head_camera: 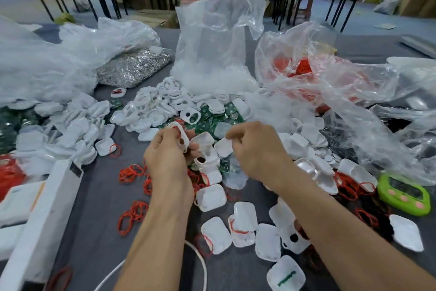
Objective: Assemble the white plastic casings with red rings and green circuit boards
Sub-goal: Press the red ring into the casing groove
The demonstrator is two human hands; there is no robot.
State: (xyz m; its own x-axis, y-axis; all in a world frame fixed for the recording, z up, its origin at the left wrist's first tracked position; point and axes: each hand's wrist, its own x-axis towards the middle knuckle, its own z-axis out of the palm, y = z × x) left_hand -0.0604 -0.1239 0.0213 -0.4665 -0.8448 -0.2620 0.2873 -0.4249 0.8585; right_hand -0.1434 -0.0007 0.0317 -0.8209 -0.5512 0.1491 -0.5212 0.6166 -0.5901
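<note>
The left hand grips a white casing frame with two holes; the right hand pinches a white casing shell. At 12 o'clock from them lie green circuit boards.

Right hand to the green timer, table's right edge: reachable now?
Probably yes: the green timer lies uncovered, with only low casings and red rings between. But the right hand seems to pinch a white casing.

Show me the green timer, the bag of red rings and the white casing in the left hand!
green timer (pixel 404 195): head view, middle of its front.
bag of red rings (pixel 297 64): head view, its clear wall.
white casing (pixel 182 133): head view, above its hole, in the left hand (pixel 165 151).
</note>
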